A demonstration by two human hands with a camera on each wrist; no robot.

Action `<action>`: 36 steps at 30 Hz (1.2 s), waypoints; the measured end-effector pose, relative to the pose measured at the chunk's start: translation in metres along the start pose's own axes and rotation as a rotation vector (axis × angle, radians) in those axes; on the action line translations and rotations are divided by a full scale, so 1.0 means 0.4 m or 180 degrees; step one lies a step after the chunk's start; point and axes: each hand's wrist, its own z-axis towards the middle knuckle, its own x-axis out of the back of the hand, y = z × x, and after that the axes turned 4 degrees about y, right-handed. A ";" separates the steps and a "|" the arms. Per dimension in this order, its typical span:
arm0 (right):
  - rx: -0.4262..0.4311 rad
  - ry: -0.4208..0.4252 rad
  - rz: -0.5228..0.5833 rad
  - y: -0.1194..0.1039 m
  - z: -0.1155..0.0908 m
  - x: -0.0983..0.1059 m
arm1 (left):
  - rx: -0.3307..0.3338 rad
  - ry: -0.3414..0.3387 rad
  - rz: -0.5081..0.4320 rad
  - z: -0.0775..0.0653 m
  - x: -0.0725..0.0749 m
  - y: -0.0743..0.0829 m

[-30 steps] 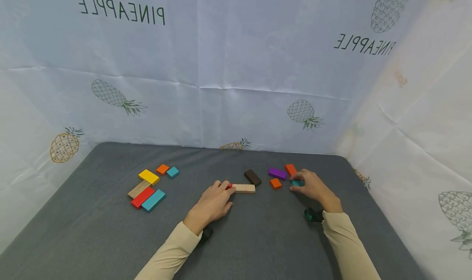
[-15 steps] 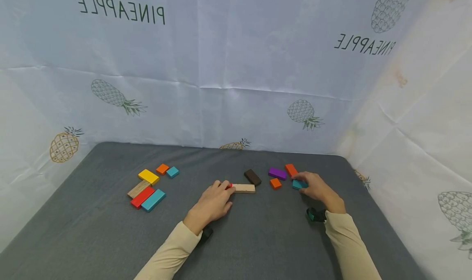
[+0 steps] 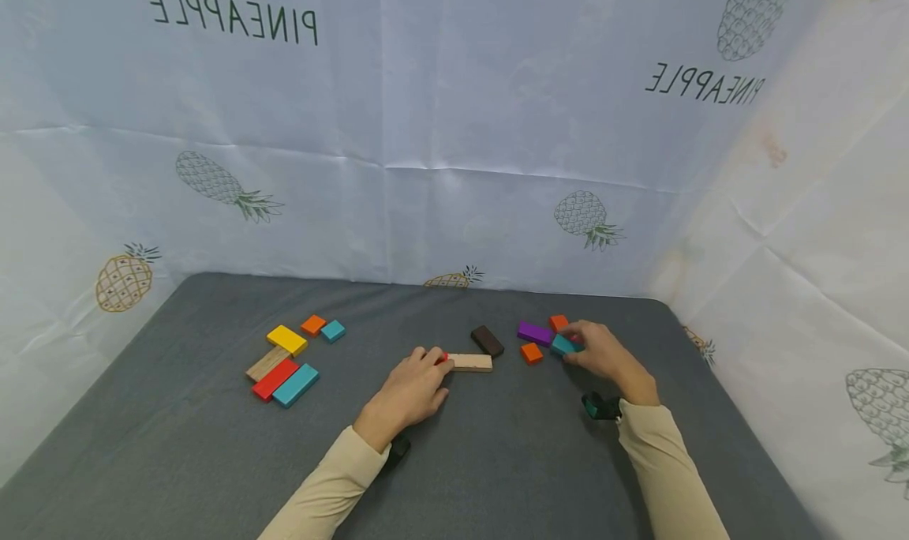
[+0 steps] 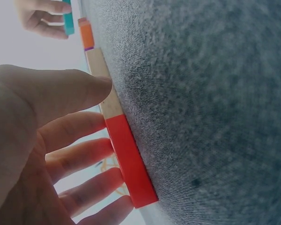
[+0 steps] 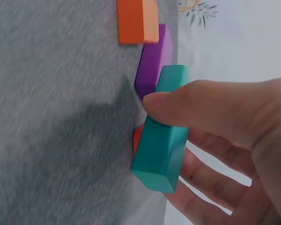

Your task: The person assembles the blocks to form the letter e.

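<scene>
My left hand (image 3: pixel 406 391) rests its fingertips on top of a red block (image 4: pixel 131 161); in the head view the hand covers most of it. End to end with the red block lies a plain wooden block (image 3: pixel 471 362). The left thumb stands in front of that wooden block in the left wrist view, apart from it in the head view. My right hand (image 3: pixel 609 358) pinches a teal block (image 5: pixel 160 145) between thumb and fingers, tilted above the cloth with a shadow beside it. Close by are a purple block (image 3: pixel 534 333), an orange-red block (image 3: pixel 558 322) and a small orange block (image 3: pixel 531 354).
A dark brown block (image 3: pixel 487 341) lies behind the wooden one. On the left, a yellow block (image 3: pixel 287 340), a brown wooden block (image 3: pixel 268 364), a red block (image 3: pixel 275 379) and a blue block (image 3: pixel 296 385) touch. Small orange (image 3: pixel 313 325) and blue (image 3: pixel 333 331) pieces lie behind.
The right hand first shifts slightly right with the teal block, then back left towards the purple block, where the block is now more tilted. The left hand stays put.
</scene>
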 end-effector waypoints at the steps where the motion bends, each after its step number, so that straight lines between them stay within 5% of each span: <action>1: 0.0022 0.0003 -0.0004 -0.005 0.003 0.000 | 0.0003 -0.0006 -0.0002 0.000 0.001 0.000; 22: 0.0375 0.0075 0.0036 -0.088 0.055 -0.010 | 0.0026 -0.0052 -0.0040 0.000 0.003 0.001; 36: 0.0192 0.0178 0.0067 -0.135 0.088 -0.025 | 0.0029 -0.0055 -0.0055 -0.001 0.002 0.000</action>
